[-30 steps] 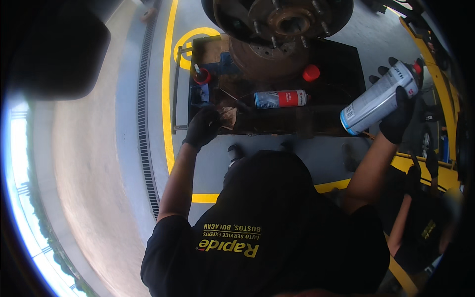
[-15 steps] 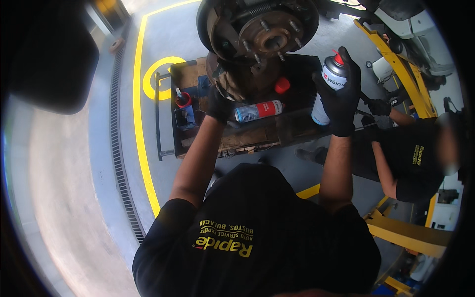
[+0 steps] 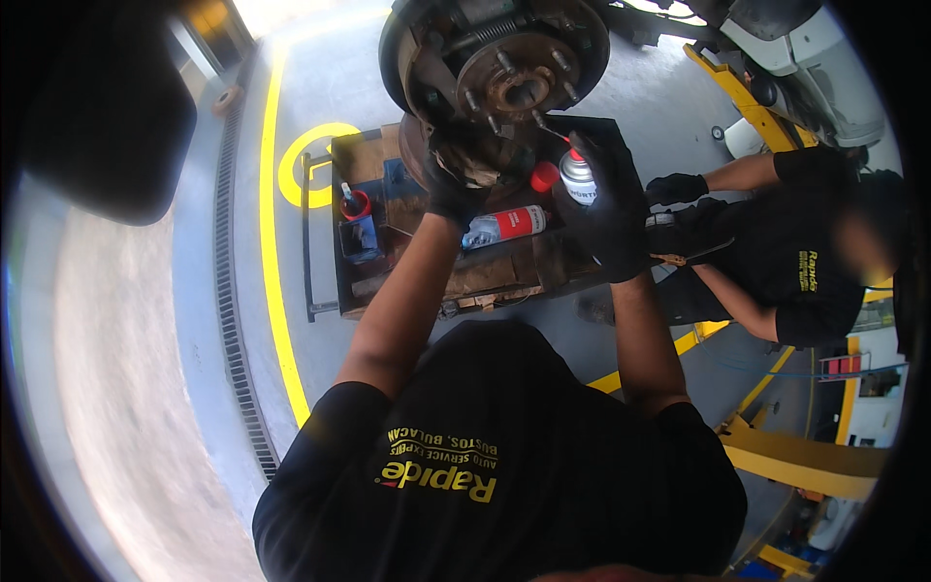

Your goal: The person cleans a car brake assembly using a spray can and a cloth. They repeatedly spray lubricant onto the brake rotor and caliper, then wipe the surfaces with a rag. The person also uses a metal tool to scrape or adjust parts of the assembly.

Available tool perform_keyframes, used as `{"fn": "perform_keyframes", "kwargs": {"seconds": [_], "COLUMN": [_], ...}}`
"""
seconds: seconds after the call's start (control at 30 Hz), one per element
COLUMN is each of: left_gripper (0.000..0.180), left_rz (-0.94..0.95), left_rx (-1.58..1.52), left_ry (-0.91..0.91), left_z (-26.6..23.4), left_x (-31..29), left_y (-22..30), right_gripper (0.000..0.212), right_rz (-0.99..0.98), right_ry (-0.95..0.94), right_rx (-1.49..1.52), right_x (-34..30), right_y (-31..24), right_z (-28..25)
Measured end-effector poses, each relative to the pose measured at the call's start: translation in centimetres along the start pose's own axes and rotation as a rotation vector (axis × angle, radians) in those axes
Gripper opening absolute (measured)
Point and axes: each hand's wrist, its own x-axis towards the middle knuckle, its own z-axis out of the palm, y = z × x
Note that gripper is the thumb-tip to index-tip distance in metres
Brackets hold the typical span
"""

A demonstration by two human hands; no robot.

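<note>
My right hand (image 3: 611, 218), in a black glove, is wrapped round an upright white spray can (image 3: 578, 179) with a red nozzle. A thin straw points from the nozzle toward the studded, rusty wheel hub (image 3: 524, 89) above. In its black glove, my left hand (image 3: 451, 192) is closed on a crumpled brown rag (image 3: 473, 160), just below the hub and against a rusty round part (image 3: 413, 145). Between the hands a second spray can (image 3: 506, 225), red and blue, lies on its side. A red cap (image 3: 545, 177) sits near the can in my right hand.
A dark cart (image 3: 339, 262) carries cardboard pieces and a red-rimmed container (image 3: 356, 203) with a brush-like tool. At right stands a co-worker (image 3: 776, 252) in black gloves, close to my right arm. Yellow lift arms (image 3: 805, 456) and a floor drain (image 3: 233, 291) flank the area.
My right hand has brought the spray can left, closer to the hub, and its straw now shows. My left hand has shifted slightly right. The co-worker's arms have changed position.
</note>
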Motion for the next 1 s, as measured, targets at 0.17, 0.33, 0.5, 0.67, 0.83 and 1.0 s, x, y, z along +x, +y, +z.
{"fn": "perform_keyframes", "kwargs": {"seconds": [0.17,0.33,0.5,0.67,0.83,1.0], "left_gripper": [0.053,0.048,0.052,0.051,0.046,0.044], "left_rz": [-0.216,-0.16,-0.042,-0.019,0.064,-0.007], "left_rx": [-0.616,-0.691,-0.213,0.137,0.248,-0.013], "left_ry": [0.027,0.018,0.065,-0.021,0.049,0.054], "left_z": [0.6,1.2,1.1,1.2,1.2,1.2], "left_x": [0.1,0.5,0.3,0.4,0.3,0.5], "left_y": [0.8,0.1,-0.6,0.4,0.6,-0.5], "right_gripper": [0.072,0.07,0.07,0.079,0.073,0.068], "right_rz": [0.077,-0.034,-0.14,0.127,-0.118,0.114], "right_ry": [0.125,0.007,-0.055,0.129,-0.036,0.046], "right_rx": [-0.109,-0.012,-0.172,-0.024,-0.051,-0.012], "right_x": [0.7,1.6,2.1,2.5,1.3,-0.9], "right_y": [1.0,0.2,0.8,2.1,2.3,3.1], "right_z": [-1.0,0.1,-0.3,-1.4,-2.0,-1.9]}}
